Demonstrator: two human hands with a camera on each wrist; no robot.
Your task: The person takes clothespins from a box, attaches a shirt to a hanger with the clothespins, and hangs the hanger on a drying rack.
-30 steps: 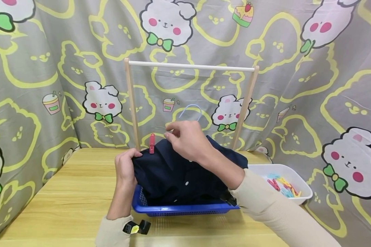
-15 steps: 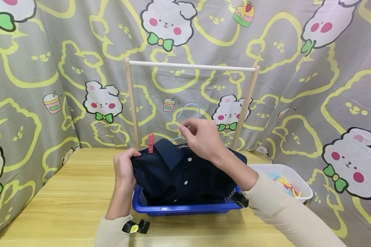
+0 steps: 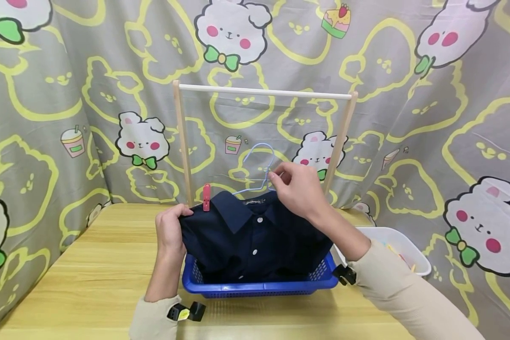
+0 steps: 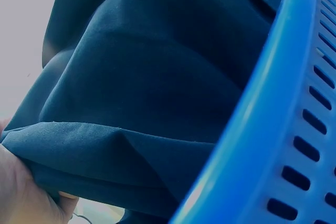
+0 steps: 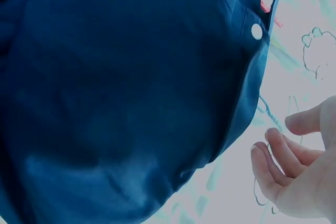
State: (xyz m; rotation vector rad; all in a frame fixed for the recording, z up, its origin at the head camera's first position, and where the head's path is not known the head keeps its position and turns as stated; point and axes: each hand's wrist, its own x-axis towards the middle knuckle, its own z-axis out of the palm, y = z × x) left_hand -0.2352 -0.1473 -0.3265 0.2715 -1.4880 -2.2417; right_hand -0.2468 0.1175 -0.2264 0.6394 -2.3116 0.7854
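Note:
A dark navy shirt [image 3: 238, 241] with white buttons sits on a light blue wire hanger [image 3: 259, 147], its lower part inside a blue basket [image 3: 263, 287]. At the shirt's left shoulder, a red clothespin [image 3: 206, 198] is clipped. My left hand [image 3: 170, 229] grips that shoulder's end, thumb on top; the left wrist view shows its fingers [image 4: 67, 201] partly under the cloth. Close to the hanger's neck, my right hand [image 3: 299, 191] is beyond the collar. In the right wrist view, its fingers [image 5: 278, 161] are loosely bent, thumb apart, with nothing between them.
Behind the basket stands a wooden rack with a white crossbar [image 3: 263, 91]. To the right, a white bin [image 3: 422, 264] holds clothespins, partly hidden by my right sleeve. A patterned curtain [image 3: 144, 94] surrounds the wooden table [image 3: 89, 264].
My right hand has moved rightward from the left side of the collar to the right side, uncovering the collar and hanger neck. My left hand has kept its grip on the shirt's shoulder.

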